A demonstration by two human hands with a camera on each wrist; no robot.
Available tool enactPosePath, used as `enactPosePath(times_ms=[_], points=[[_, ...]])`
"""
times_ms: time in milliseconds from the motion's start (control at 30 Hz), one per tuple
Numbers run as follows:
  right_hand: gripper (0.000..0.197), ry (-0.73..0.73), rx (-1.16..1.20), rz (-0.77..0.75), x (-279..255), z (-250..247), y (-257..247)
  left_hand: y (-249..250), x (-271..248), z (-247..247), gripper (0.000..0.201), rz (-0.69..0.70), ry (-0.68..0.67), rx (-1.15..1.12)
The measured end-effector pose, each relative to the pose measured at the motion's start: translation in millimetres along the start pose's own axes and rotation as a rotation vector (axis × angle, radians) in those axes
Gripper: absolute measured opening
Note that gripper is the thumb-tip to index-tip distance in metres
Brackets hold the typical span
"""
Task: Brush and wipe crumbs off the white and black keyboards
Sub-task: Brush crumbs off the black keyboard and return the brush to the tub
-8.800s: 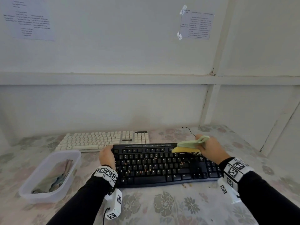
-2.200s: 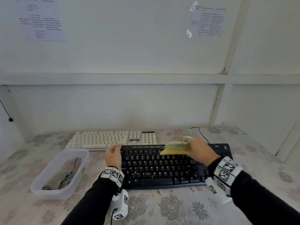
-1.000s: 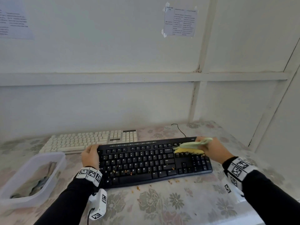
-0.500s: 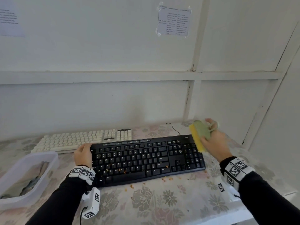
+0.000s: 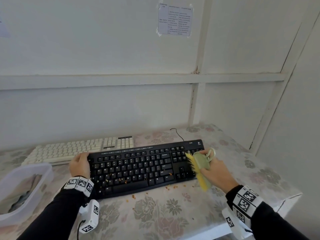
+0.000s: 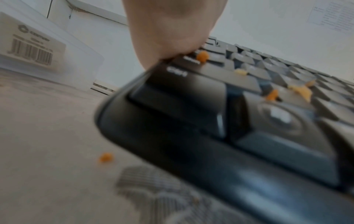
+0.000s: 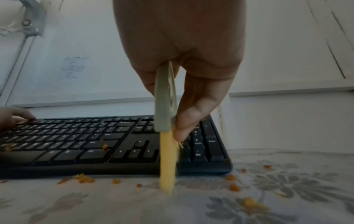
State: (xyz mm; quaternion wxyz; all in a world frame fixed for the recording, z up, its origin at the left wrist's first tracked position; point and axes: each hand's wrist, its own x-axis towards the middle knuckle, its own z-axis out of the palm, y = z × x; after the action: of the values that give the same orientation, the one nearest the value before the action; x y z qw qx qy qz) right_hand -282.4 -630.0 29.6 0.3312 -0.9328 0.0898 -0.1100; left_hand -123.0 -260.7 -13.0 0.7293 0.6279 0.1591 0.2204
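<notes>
1. Lay flat across the bench (image 5: 155,220): black keyboard (image 5: 138,170), just in front of the white keyboard (image 5: 81,149) and nearly touching it.
2. Looked light and stiff, a hard plastic slab apt to skid under a sweep; best pinned at an end edge, not on the keys.
3. Left hand (image 5: 80,165) curled over the black keyboard's left end, thumb on the corner keys, bracing it.
4. Right hand (image 5: 213,170) wrapped round the brush (image 5: 200,168) by its green back, yellow bristles turned left over the number pad.
5. Bristles looked soft and springy; probably just touching the keys, though the blur left that unsure.
6. Crumbs (image 5: 170,187) scattered light and loose, some on the lower key rows, some on the bench along the front edge.
7. Stood well to the left: clear tub (image 5: 43,172) holding a cloth.
</notes>
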Motion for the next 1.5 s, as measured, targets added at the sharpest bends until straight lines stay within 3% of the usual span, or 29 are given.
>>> enactPosePath(times_ms=[67,267,467,667,800,867,1000,1167,1500], points=[[0.040,0.020,0.024,0.005,2.0,-8.2,-6.9,-0.9,0.6,0.1,0.025,0.001,0.001,0.007],[0.047,0.301,0.223,-0.065,30.9,-4.4,-26.2,-6.4,7.7,-2.7,0.016,-0.015,0.010,0.031],[0.045,0.157,0.046,-0.089,24.8,19.9,-14.5,-7.1,8.7,-1.5,0.024,0.013,0.009,0.038],[0.043,0.047,-0.168,-0.024,2.4,13.5,-5.5,-6.6,7.0,-1.0,0.020,0.024,-0.002,0.040],[0.044,0.195,-0.308,-0.037,6.0,2.9,-17.0,-5.6,6.8,-1.4,0.015,0.021,0.001,0.042],[0.046,0.264,-0.215,-0.094,12.1,-0.4,-22.9,-4.8,6.0,-0.4,0.015,0.024,0.000,0.041],[0.050,0.256,0.089,-0.192,26.1,3.7,-23.5,-3.6,4.7,-0.1,0.016,0.035,0.011,0.047],[0.036,0.175,0.132,-0.132,17.6,13.0,-20.0,1.3,-1.1,0.8,0.023,0.030,0.007,0.046],[0.033,0.036,-0.044,-0.064,1.2,10.4,-10.2,3.8,-2.2,1.1,0.022,0.019,0.024,0.063]])
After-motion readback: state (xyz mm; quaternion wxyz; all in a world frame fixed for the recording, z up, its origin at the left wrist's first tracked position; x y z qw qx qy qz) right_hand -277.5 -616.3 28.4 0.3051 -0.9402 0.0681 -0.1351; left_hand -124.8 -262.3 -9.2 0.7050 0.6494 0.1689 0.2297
